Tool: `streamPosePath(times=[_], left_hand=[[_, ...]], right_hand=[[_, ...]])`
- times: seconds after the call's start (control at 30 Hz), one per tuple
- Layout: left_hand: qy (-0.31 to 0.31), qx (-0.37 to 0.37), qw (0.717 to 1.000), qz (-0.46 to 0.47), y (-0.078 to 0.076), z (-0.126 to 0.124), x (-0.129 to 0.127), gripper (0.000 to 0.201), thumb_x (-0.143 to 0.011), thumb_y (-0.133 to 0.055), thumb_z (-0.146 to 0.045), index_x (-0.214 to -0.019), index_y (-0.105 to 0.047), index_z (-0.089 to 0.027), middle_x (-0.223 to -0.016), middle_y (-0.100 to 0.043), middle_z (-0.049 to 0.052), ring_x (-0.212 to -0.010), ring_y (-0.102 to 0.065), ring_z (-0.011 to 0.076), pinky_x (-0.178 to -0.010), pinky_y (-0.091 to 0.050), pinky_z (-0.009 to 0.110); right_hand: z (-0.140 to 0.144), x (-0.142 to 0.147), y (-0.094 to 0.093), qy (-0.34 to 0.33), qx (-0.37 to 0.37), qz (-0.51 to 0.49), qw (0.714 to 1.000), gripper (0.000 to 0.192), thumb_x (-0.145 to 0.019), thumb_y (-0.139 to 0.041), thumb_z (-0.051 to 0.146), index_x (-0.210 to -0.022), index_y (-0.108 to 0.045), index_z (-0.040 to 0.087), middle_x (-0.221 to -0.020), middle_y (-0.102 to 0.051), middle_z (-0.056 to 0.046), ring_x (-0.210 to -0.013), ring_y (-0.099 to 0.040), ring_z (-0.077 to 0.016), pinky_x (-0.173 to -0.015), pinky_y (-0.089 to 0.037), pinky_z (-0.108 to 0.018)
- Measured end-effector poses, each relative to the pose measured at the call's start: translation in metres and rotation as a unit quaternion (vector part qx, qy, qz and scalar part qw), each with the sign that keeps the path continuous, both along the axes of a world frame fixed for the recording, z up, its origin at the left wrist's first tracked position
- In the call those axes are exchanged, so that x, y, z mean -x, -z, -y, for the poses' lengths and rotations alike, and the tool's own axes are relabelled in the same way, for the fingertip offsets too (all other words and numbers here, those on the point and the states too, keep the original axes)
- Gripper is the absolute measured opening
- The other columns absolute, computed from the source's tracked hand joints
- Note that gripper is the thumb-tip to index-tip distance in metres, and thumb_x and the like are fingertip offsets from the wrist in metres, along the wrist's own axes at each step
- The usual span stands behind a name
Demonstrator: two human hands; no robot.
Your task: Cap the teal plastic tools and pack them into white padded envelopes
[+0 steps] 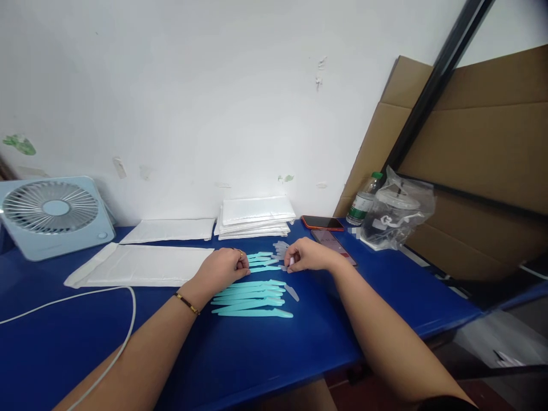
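My left hand (223,267) is closed on the handle end of a turquoise eyebrow razor (269,268), whose blade end points right. At that end my right hand (309,254) pinches a small clear blade cover (284,268); whether it sits on the blade I cannot tell. Beyond them lie several more turquoise razors (259,255) and a cluster of clear covers (280,246). Nearer to me, a row of razors (248,295) lies side by side, handles to the left. One loose clear cover (291,293) rests at the right of that row.
White padded mailers (148,265) lie at left, with a stack of them (257,214) against the wall. A blue fan (57,214) and a white cable (132,308) are left. Two phones (323,222), a bottle (362,202) and a bagged cup (391,217) stand right on the blue table (257,365).
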State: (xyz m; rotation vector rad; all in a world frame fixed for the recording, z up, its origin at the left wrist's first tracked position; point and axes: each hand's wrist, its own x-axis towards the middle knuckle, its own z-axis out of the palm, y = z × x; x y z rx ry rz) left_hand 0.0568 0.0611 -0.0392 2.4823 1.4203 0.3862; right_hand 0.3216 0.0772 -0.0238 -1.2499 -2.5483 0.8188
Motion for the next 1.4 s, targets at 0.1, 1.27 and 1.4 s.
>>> streamPosePath(times=[0.1, 1.27, 1.4], left_hand=[[0.006, 0.006, 1.000, 0.010, 0.002, 0.000, -0.002, 0.016, -0.074, -0.055, -0.035, -0.069, -0.064, -0.023, -0.070, -0.066, -0.002, -0.065, -0.057, 0.0139, -0.054, -0.035, 0.023], [0.021, 0.048, 0.999, 0.013, 0.001, 0.005, -0.007, 0.019, -0.074, -0.054, -0.040, -0.071, -0.064, -0.024, -0.070, -0.067, -0.002, -0.062, -0.057, 0.0137, -0.052, -0.037, 0.022], [0.024, 0.039, 0.999, 0.014, 0.001, 0.005, -0.007, 0.017, -0.074, -0.054, -0.038, -0.070, -0.064, -0.024, -0.070, -0.066, -0.002, -0.063, -0.057, 0.0138, -0.053, -0.037, 0.022]], right_hand=[[-0.001, 0.008, 0.006, -0.003, -0.024, -0.017, 1.000, 0.018, -0.067, -0.069, 0.029, -0.080, -0.071, 0.017, -0.069, -0.067, 0.000, -0.063, -0.059, -0.0124, -0.057, -0.043, -0.020], [0.011, 0.001, -0.007, 0.029, -0.036, 0.073, 0.996, 0.014, -0.060, -0.060, 0.015, -0.070, -0.070, 0.019, -0.066, -0.066, 0.001, -0.059, -0.058, -0.0135, -0.051, -0.038, -0.020], [0.008, 0.001, -0.007, 0.016, -0.032, 0.036, 0.999, 0.013, -0.064, -0.061, 0.018, -0.073, -0.070, 0.019, -0.071, -0.068, 0.000, -0.065, -0.061, -0.0143, -0.056, -0.042, -0.021]])
